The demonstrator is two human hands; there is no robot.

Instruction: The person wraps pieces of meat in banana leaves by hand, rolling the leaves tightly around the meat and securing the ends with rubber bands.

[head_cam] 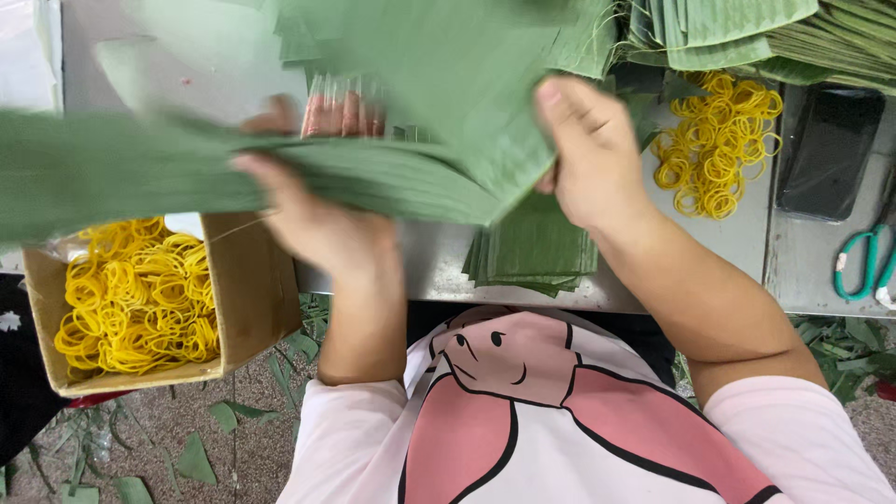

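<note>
Both my hands grip a thick stack of cut green banana leaves [392,177], held in the air above the grey metal table [728,233]. My left hand [313,215] clasps the stack's near edge from below, thumb on top and fingertips showing beyond the far side. My right hand [588,154] pinches the stack's right corner, with the thumb pressed on the top leaf. The stack's left part is blurred and reaches to the left edge of the view.
A second pile of cut leaves [537,252] lies on the table under the held stack. Yellow rubber bands fill a cardboard box [252,289] at left and form a loose heap [719,140] at right. More leaf stacks [747,33], a dark phone [831,149] and green-handled scissors [863,261] lie at right.
</note>
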